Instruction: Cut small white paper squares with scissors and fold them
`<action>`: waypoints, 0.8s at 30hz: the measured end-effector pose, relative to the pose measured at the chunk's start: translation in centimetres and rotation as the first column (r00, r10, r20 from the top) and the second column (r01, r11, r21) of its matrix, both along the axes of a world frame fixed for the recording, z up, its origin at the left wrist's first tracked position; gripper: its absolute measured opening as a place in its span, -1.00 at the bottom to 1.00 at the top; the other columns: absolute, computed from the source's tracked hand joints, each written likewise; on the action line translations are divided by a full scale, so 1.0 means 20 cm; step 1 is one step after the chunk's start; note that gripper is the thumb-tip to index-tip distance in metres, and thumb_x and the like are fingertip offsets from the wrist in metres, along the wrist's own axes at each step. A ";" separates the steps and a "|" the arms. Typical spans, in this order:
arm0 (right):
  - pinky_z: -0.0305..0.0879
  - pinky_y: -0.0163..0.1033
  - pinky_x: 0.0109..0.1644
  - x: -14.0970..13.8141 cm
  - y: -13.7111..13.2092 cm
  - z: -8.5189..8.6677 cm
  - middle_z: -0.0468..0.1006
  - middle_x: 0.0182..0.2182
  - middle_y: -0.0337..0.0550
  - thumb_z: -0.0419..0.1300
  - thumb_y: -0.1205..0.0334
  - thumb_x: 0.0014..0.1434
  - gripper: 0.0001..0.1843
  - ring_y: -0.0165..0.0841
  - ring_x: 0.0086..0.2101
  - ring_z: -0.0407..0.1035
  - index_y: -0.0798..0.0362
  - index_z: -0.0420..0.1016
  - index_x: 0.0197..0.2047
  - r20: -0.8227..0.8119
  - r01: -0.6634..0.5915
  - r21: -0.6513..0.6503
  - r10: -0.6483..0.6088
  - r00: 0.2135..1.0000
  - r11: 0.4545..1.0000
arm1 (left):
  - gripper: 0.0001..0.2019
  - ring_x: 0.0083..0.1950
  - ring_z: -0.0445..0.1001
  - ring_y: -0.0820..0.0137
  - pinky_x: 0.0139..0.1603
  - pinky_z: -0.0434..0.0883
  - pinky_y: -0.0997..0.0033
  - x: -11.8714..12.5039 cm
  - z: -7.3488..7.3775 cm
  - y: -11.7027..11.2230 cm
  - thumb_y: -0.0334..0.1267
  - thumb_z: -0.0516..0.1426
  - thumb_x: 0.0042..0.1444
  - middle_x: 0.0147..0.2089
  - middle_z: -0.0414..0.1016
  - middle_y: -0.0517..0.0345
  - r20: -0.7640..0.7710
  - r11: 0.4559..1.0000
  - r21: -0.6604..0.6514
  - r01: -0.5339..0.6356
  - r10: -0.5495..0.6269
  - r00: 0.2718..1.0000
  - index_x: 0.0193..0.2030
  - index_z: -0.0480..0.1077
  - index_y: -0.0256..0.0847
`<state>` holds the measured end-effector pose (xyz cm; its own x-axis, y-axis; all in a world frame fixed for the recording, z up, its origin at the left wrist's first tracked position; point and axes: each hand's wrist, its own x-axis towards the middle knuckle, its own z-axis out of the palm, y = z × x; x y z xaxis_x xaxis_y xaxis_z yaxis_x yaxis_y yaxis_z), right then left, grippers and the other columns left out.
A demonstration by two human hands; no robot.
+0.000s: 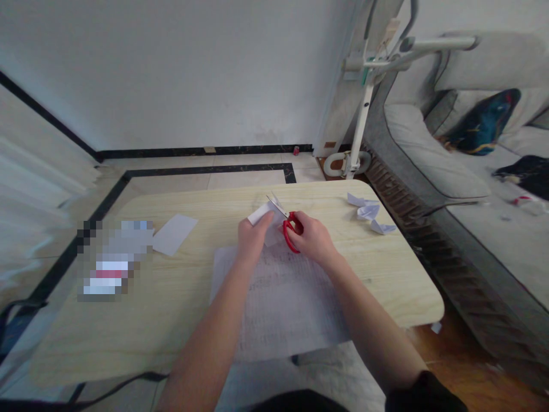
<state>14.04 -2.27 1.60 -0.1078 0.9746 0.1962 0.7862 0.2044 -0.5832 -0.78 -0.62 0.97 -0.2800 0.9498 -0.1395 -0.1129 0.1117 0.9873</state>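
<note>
We're mid-cut: R hand [313, 237] grip closed on red scissors [287, 223], blades seemingly part-open; L hand [253, 240] grip pinches small paper piece [258, 215]; next snip needs it held taut.

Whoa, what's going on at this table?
A person is busy at a wooden table. The right hand holds red-handled scissors, blades open, against a small white paper piece pinched in the left hand. A big printed sheet lies under both hands. Folded paper scraps sit off to the right, and a plain white card lies to the left.
</note>
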 end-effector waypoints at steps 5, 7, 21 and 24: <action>0.09 -0.28 -0.38 0.00 0.00 0.00 0.55 -0.37 -0.13 0.07 0.05 0.18 -0.69 -0.33 -0.42 0.37 0.01 0.42 -0.08 0.011 0.011 -0.001 -0.011 1.000 1.000 | -0.65 -0.35 0.53 0.27 -0.41 0.41 0.44 -0.01 0.01 -0.01 -0.09 0.29 -0.18 -0.42 0.57 0.04 -0.004 1.000 0.012 -0.005 0.006 1.000 -0.32 0.56 -0.36; 0.08 -0.28 -0.39 0.00 0.00 0.01 0.55 -0.37 -0.13 0.07 0.06 0.18 -0.69 -0.32 -0.42 0.37 0.01 0.42 -0.07 0.010 0.014 -0.005 -0.014 1.000 1.000 | -0.64 -0.35 0.53 0.27 -0.40 0.42 0.44 -0.01 0.01 -0.01 -0.08 0.29 -0.19 -0.42 0.57 0.04 -0.012 1.000 0.011 -0.001 0.001 1.000 -0.33 0.56 -0.36; 0.07 -0.29 -0.40 0.00 0.00 0.00 0.54 -0.39 -0.13 0.07 0.04 0.18 -0.68 -0.35 -0.45 0.35 0.01 0.42 -0.07 -0.018 -0.010 -0.001 0.010 1.000 1.000 | -0.65 -0.35 0.53 0.27 -0.40 0.43 0.43 -0.02 0.01 -0.01 -0.08 0.30 -0.17 -0.42 0.57 0.03 -0.015 1.000 0.014 0.014 -0.014 1.000 -0.33 0.55 -0.36; 0.06 -0.29 -0.41 0.00 0.00 0.00 0.54 -0.39 -0.13 0.07 0.05 0.18 -0.68 -0.36 -0.46 0.34 0.02 0.42 -0.08 -0.019 -0.012 -0.004 0.012 1.000 1.000 | -0.65 -0.34 0.54 0.26 -0.37 0.44 0.42 -0.02 0.01 0.00 -0.08 0.30 -0.17 -0.40 0.57 0.03 -0.010 1.000 0.021 0.017 -0.017 1.000 -0.33 0.55 -0.36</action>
<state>14.04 -2.33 1.57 -0.1161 0.9742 0.1938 0.7727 0.2112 -0.5986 -1.23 -0.68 1.14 -0.2650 0.9572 -0.1164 -0.1011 0.0925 0.9906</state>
